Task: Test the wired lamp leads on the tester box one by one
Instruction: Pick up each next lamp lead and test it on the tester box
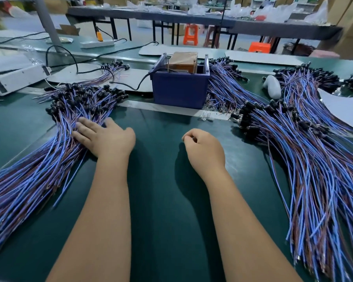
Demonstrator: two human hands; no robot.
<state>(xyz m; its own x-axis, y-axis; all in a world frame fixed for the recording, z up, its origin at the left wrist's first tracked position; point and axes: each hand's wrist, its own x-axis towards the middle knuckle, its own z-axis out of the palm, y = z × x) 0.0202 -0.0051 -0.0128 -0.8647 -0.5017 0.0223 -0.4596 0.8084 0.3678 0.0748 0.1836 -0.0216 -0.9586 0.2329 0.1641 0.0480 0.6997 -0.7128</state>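
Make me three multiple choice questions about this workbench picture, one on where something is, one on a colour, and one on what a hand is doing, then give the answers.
1. Where does the dark blue plastic box stand?
A. Between the two hands
B. At the far middle of the bench, between wire piles
C. On an orange stool

2. What colour is the bench mat?
A. Dark green
B. Yellow
C. White

3. What is the left hand doing?
A. Gripping a pen
B. Hanging off the bench edge
C. Lying flat, fingers straight, on the left pile of blue and brown wired lamp leads

Answers:
1 B: the box sits beyond both hands, with leads heaped on each side.
2 A: the bare mat between the forearms is dark green.
3 C: its fingers spread over the wires, while the right hand is loosely curled over the mat; whether it pinches anything is unclear.
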